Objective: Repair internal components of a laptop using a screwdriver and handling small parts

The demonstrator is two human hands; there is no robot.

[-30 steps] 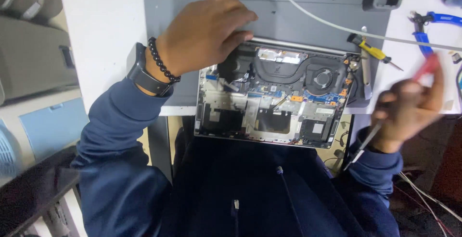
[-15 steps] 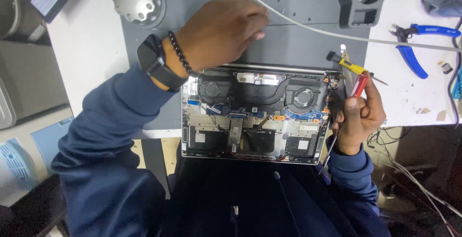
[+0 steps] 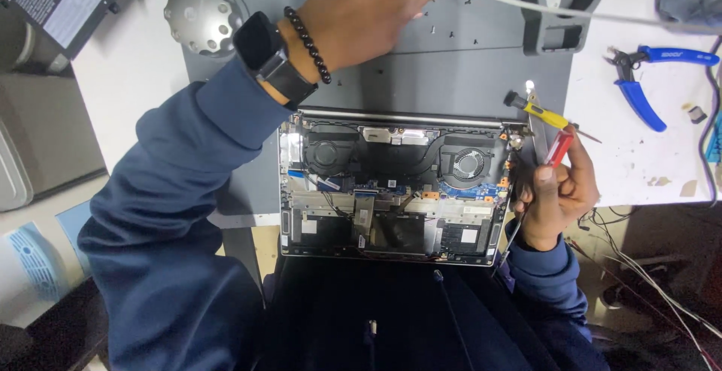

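Observation:
An open laptop [image 3: 391,190] lies bottom-up at the desk's near edge, its two fans, board and battery bays exposed. My right hand [image 3: 556,190] is closed around a red-handled screwdriver [image 3: 558,147] beside the laptop's right edge. A yellow-handled screwdriver [image 3: 538,111] lies just above that hand on the grey mat [image 3: 451,70]. My left hand [image 3: 361,10], with a black watch and bead bracelet on the wrist, reaches across the mat to small loose screws [image 3: 451,34]; its fingertips are pinched together near them, and I cannot tell if it holds one.
A round metal knob [image 3: 199,16] sits at the mat's far left, a black fan-shaped holder [image 3: 560,10] at the far right. Blue pliers [image 3: 647,77] lie on the white desk. A white cable [image 3: 526,6] crosses the mat. Loose wires hang at the right.
My left hand has moved farther up the mat toward the loose screws. My right hand with the red screwdriver has settled beside the laptop's right edge. The view has shifted.

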